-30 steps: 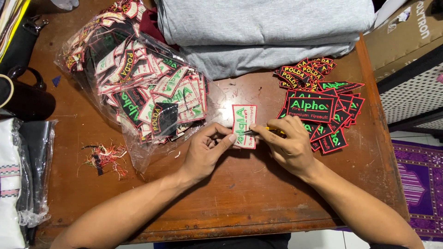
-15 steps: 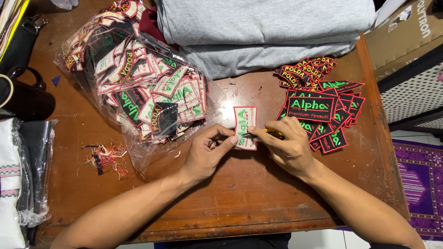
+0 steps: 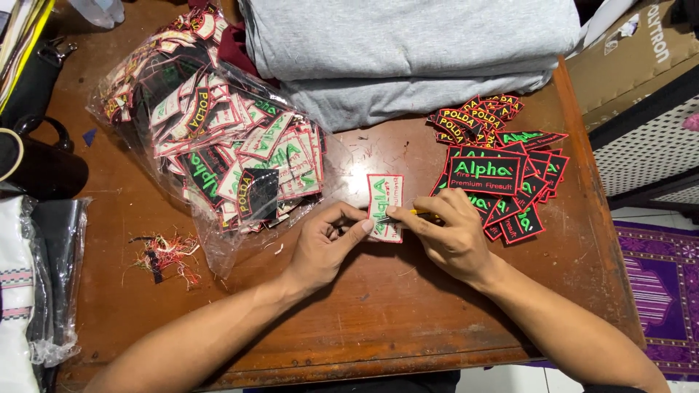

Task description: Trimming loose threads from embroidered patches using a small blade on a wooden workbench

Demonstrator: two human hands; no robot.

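A white rectangular embroidered patch (image 3: pixel 386 200) with green letters and a red border lies back side up on the brown wooden table (image 3: pixel 378 320). My left hand (image 3: pixel 328 244) pinches its lower left edge between thumb and fingers. My right hand (image 3: pixel 451 236) grips a small yellow-handled tool (image 3: pixel 416 212) whose tip touches the patch's lower right edge. A pile of black patches (image 3: pixel 502 175) with green letters and red borders lies just right of my right hand.
A clear plastic bag (image 3: pixel 218 145) full of several patches sits at the left. Folded grey cloth (image 3: pixel 408 51) lies at the back. Thread scraps (image 3: pixel 166 255), a black mug (image 3: pixel 40 164) and bagged fabric (image 3: pixel 29 291) are at the left; a cardboard box (image 3: pixel 633 51) stands at the right.
Both hands stay on the white patch; my fingers have shifted slightly along its lower edge. Nothing else moved.
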